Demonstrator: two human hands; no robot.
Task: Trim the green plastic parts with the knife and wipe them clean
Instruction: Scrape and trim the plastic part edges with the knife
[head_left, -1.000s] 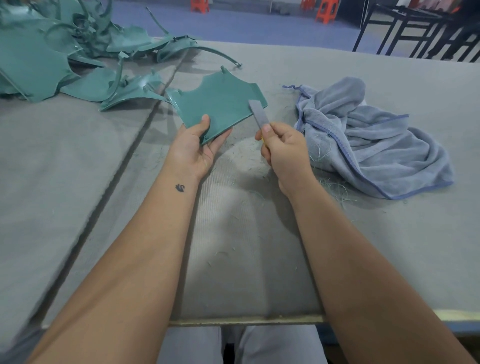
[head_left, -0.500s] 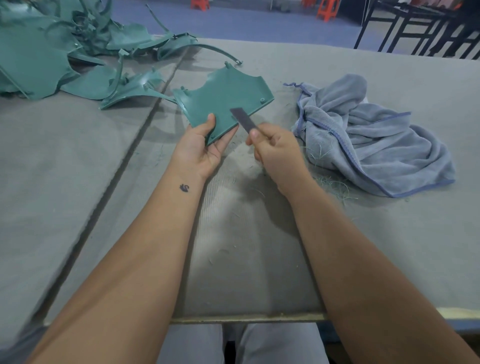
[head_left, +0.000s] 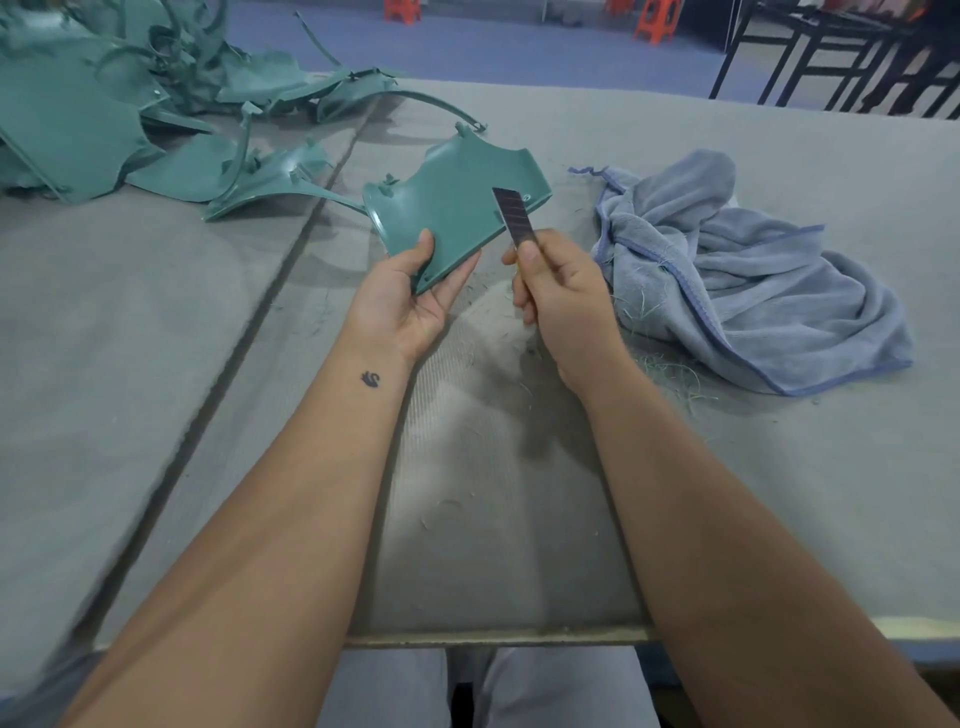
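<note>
My left hand (head_left: 410, 296) grips the near corner of a green plastic part (head_left: 452, 202), thumb on top and fingers underneath, holding it tilted above the grey table (head_left: 156, 338). My right hand (head_left: 558, 296) holds a knife (head_left: 511, 215) with a dark segmented blade. The blade points up and away and lies against the part's right edge. The knife's handle is hidden inside my fist.
A heap of green plastic parts (head_left: 104, 104) covers the far left of the table. A crumpled grey-blue towel (head_left: 737, 270) lies to the right of my hands. Thin green shavings (head_left: 498, 332) litter the cloth below my hands. Dark table frames (head_left: 831, 57) stand at the back right.
The blade tilted left, then swung back to the part's right edge. My left hand has turned the part a little; the towel and the heap stay put.
</note>
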